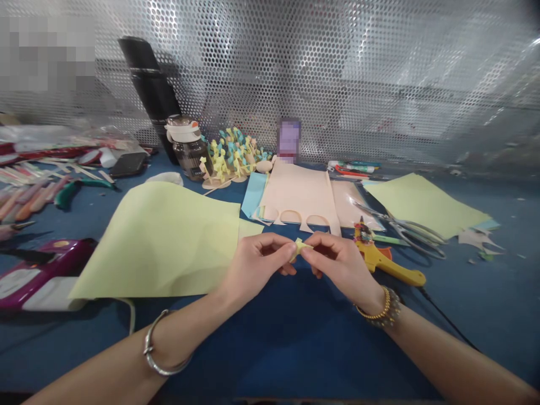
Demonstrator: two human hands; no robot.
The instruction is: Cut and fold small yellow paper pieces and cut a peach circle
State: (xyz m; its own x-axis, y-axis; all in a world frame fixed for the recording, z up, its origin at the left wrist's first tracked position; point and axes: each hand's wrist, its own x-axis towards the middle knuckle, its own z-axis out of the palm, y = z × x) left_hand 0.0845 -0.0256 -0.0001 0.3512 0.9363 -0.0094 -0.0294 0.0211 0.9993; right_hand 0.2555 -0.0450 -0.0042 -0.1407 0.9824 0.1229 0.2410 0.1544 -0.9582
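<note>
Between my two hands is a small pale-yellow folded paper piece (299,247), its points sticking up past the fingertips. My left hand (264,256) pinches its left side between thumb and fingers. On the other side, my right hand (333,256) pinches it the same way. Fingers cover most of the piece, so its full shape is hidden. A large yellow-green paper sheet (169,247) lies under and left of my left wrist. Just right of my right hand rests a yellow glue gun (392,267) with a black cord.
Scissors (409,228) and more yellow-green sheets (430,202) lie at right. Cut peach paper (299,191) sits ahead. Small paper stars on stands (230,160), a lidded jar (189,152) and a black flask (152,90) stand behind. A purple device (54,270) and green pliers (70,194) are left.
</note>
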